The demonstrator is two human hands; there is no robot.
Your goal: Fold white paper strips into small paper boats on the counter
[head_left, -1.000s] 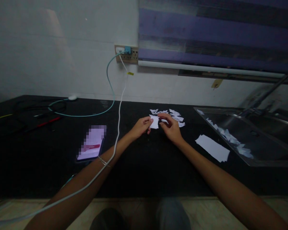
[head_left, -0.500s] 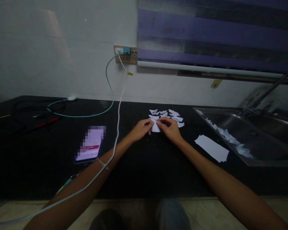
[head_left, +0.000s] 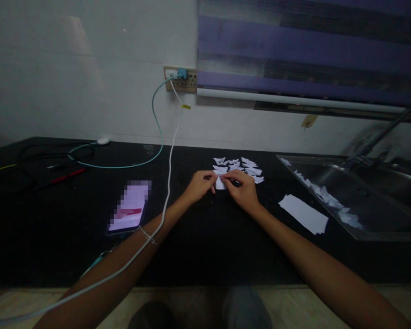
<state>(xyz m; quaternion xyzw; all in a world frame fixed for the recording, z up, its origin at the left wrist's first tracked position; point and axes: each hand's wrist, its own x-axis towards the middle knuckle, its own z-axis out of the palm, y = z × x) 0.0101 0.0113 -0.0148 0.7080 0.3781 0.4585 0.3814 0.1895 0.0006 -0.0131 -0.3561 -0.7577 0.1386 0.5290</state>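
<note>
Between my hands is a small piece of white paper (head_left: 220, 184), partly hidden by my fingers, so its folds are hard to make out. My left hand (head_left: 202, 185) pinches its left side. On the other side, the fingertips of my right hand (head_left: 242, 187) are closed on the paper's upper right part. Just beyond the hands, several folded paper boats (head_left: 249, 162) stand close together on the black countertop (head_left: 205, 242).
A stack of white paper sheets (head_left: 304, 214) lies right of my right arm. More folded paper (head_left: 329, 198) lines the rim of the metal sink (head_left: 383, 201). A lit phone (head_left: 130, 205) rests at left, and a white cable (head_left: 169, 183) crosses over my left forearm.
My right hand has shifted slightly left across the paper, toward my left fingertips, covering more of it. My left hand stays nearly in place. The view has moved slightly.
</note>
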